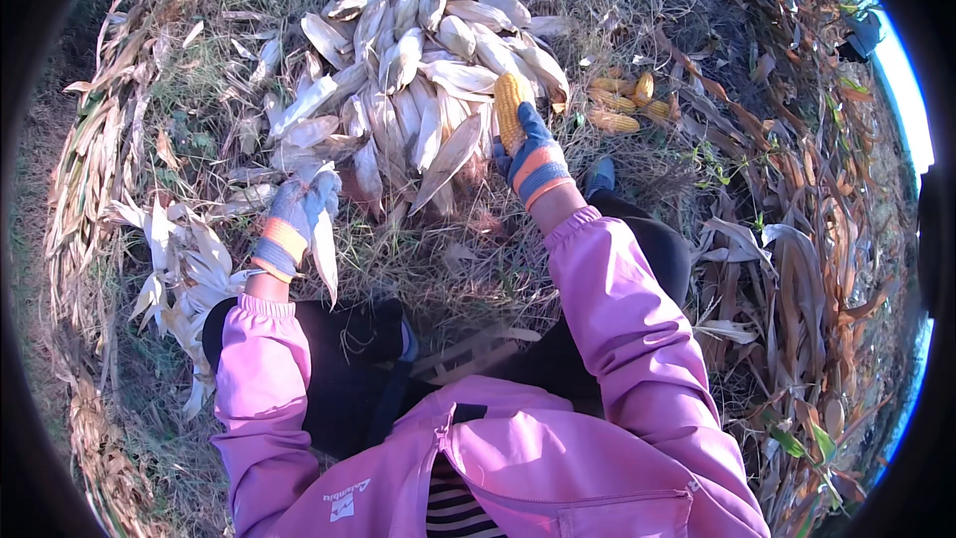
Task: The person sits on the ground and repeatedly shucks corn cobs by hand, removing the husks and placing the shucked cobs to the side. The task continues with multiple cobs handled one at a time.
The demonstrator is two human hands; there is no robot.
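My right hand (533, 154), in a blue and orange knit glove, is closed around the lower end of a husked yellow corn cob (511, 110), which points up and away from me. To the left, my gloved left hand (297, 214) is closed on a pale dry corn husk (325, 257) that hangs down from its fingers. Between and beyond both hands lies a large heap of unhusked corn ears (408, 60) in whitish husks. Several bare yellow cobs (615, 102) lie together on the grass, right of the heap.
Loose stripped husks (184, 269) are piled beside my left knee. Dry corn stalks and leaves (797, 269) line the right side, and another row of dry stalks (85, 189) curves along the left. Dry grass (478, 284) covers the ground around my bent legs.
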